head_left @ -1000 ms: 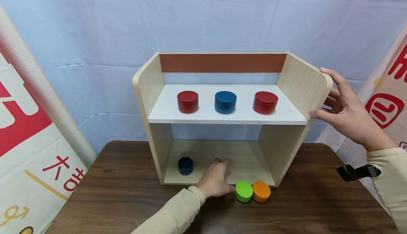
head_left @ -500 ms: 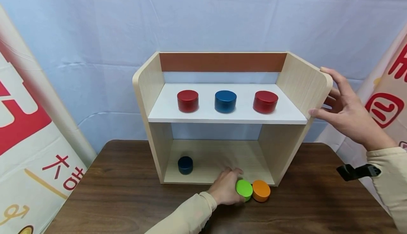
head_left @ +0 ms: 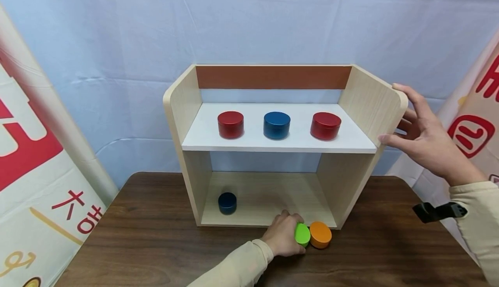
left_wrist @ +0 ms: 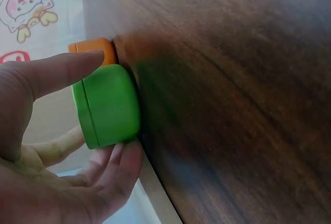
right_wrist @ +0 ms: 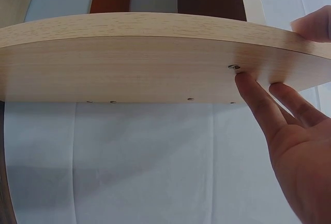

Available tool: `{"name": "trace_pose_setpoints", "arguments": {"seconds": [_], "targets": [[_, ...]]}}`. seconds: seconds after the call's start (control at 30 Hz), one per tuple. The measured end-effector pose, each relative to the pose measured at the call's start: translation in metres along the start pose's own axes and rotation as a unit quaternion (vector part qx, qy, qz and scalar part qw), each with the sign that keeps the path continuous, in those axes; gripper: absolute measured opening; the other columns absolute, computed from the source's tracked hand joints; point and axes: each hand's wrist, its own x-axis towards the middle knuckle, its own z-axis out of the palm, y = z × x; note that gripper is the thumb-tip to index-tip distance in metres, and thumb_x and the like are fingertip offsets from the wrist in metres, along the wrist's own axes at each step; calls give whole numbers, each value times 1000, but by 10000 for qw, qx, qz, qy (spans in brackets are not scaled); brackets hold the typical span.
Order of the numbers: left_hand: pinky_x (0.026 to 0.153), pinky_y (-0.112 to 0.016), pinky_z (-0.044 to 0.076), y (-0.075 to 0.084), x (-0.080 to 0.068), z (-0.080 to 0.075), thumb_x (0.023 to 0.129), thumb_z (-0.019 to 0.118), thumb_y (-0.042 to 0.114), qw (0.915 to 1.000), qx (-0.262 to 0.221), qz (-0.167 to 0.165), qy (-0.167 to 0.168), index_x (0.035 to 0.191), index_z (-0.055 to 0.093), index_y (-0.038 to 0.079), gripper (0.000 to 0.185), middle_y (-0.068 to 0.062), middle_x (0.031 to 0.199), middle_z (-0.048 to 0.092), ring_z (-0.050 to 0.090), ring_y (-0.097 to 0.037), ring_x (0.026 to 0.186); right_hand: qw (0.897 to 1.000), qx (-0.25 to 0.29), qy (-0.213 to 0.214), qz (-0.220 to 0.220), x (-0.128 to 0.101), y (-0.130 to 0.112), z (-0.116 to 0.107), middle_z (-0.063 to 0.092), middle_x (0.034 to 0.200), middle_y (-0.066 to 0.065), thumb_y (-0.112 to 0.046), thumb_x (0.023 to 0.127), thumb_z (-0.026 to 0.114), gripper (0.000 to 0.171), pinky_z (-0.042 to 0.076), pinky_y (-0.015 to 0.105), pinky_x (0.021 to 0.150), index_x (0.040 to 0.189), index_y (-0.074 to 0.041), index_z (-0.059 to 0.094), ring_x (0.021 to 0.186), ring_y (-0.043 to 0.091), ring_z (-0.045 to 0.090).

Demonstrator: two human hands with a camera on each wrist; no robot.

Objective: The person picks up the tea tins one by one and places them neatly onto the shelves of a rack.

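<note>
My left hand (head_left: pixel 283 236) is around a small round green tin (head_left: pixel 302 234) on the table, in front of the shelf's lower board. In the left wrist view its thumb lies along one side of the green tin (left_wrist: pixel 111 107) and the fingertips touch the opposite side. An orange tin (head_left: pixel 321 235) stands right beside the green one. At the right, my right hand (head_left: pixel 432 144) grips the side panel of a small wooden shelf (head_left: pixel 372 100). The right wrist view shows fingers (right_wrist: pixel 258 102) against the panel's outer face and another digit on its edge.
On the white upper board (head_left: pixel 253 144) stand a red tin (head_left: pixel 231 125), a blue tin (head_left: pixel 277 125) and another red tin (head_left: pixel 325 126). A dark blue tin (head_left: pixel 227 203) sits at the lower board's left. The dark wooden table (head_left: pixel 128 235) carries the shelf.
My left hand has moved right along the shelf's front, from left of the green tin to around it. The right hand stays on the side panel.
</note>
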Motion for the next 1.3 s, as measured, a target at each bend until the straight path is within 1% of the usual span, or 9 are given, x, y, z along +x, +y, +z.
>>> {"name": "trace_pose_setpoints", "arguments": {"seconds": [0.13,0.4,0.6,0.8,0.9,1.1,1.3], "targets": [[69,-22,43,0,0,1,63,97,18,10000,-2,-18,-85,116,70,13,60,1,94,54,49,-11,80,10000,26,-5,5,0,0,0,43,134,2,22,83,67,109,53,15,72,162,-32,15,107,6,57],[68,-22,41,1,-1,0,64,95,9,9998,-9,8,-180,114,70,13,56,3,93,54,48,-10,78,9999,67,-41,-74,-1,1,0,43,134,2,22,82,68,110,54,16,72,162,-32,16,106,6,57],[69,-21,41,2,-2,-4,63,95,9,9998,-48,69,-168,112,71,13,55,3,93,54,48,-9,78,9999,89,-34,-40,-1,0,0,43,134,1,22,82,68,110,54,16,72,162,-32,16,106,7,57],[73,-21,42,3,-3,-15,62,95,8,9995,-89,288,-26,110,71,12,54,6,93,59,49,-8,83,10000,44,30,4,0,1,0,43,134,1,23,81,69,112,54,15,71,162,-32,16,106,6,57],[73,-21,42,2,-3,-23,63,94,7,9992,-184,347,74,109,71,12,52,7,91,60,48,-7,83,10000,35,59,-11,0,1,0,44,133,1,24,81,68,111,54,15,71,162,-32,16,105,7,57],[67,-21,43,-2,-4,-38,64,89,2,9975,-563,318,283,108,71,7,48,4,87,57,47,-9,79,9999,52,86,-35,1,1,1,43,133,3,24,82,67,110,54,16,71,162,-31,16,105,9,57],[70,-24,43,-13,-2,-51,65,88,2,9969,-550,160,538,110,70,6,49,1,93,57,47,-11,83,10000,15,88,-34,1,1,1,43,133,3,24,81,68,111,53,15,71,162,-31,16,105,8,57]]}}
